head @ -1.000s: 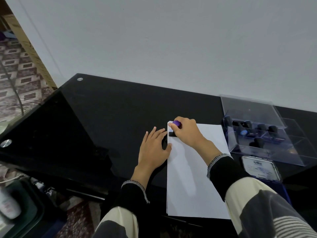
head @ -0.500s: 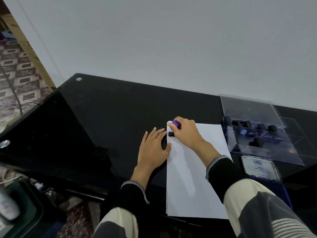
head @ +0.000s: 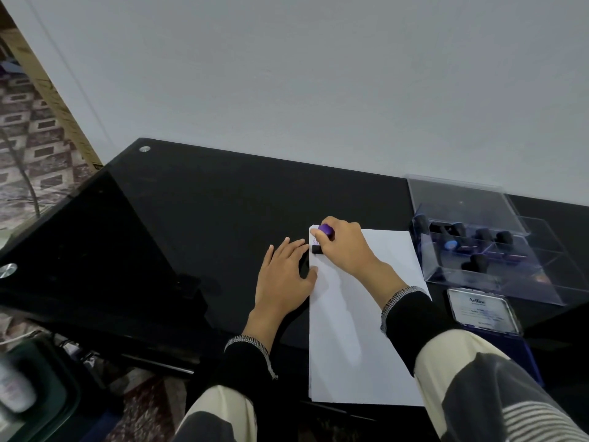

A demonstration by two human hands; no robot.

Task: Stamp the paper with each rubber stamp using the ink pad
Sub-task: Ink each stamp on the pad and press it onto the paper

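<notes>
Though gripped, purple-capped stamp point(head: 322, 239)

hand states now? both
Left hand: open, flat on the table, thumb on the paper edge.
Right hand: grips the stamp on the paper.

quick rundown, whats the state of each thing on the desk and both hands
right hand: grips the stamp
stamp: base on the paper's far left corner
paper: flat, faint mark by the stamp
left hand: flat, thumb on the paper's edge
stamp box: lid open, stamps inside
ink pad: lid shut
</notes>
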